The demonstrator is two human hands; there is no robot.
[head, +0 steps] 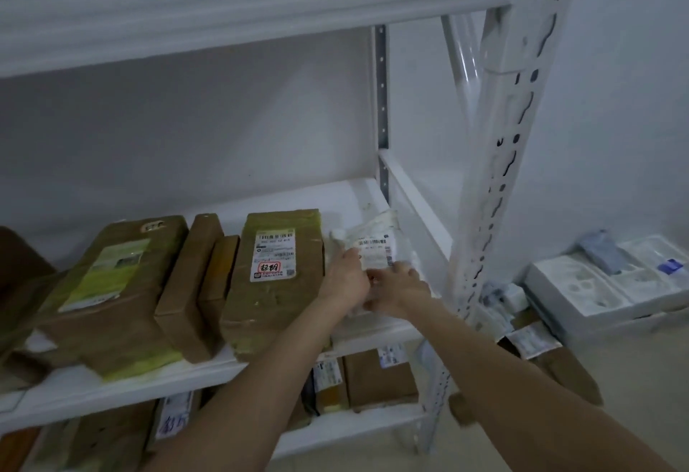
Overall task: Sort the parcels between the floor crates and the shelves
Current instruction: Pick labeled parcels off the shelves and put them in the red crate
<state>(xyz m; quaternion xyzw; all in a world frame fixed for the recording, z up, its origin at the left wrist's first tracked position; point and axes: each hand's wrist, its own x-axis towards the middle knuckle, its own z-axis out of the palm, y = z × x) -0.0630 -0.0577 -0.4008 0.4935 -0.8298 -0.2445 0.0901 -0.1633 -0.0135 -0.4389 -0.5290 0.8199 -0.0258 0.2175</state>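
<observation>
Head view: my left hand and right hand each curl a closed grip on the white bag parcel, which lies at the shelf's right end, just beside a taped brown box.

A plain white wall is filling twelve to three o'clock behind a white perforated metal shelving rack, while a pale beige floor is showing, dimly lit, at four o'clock.
</observation>
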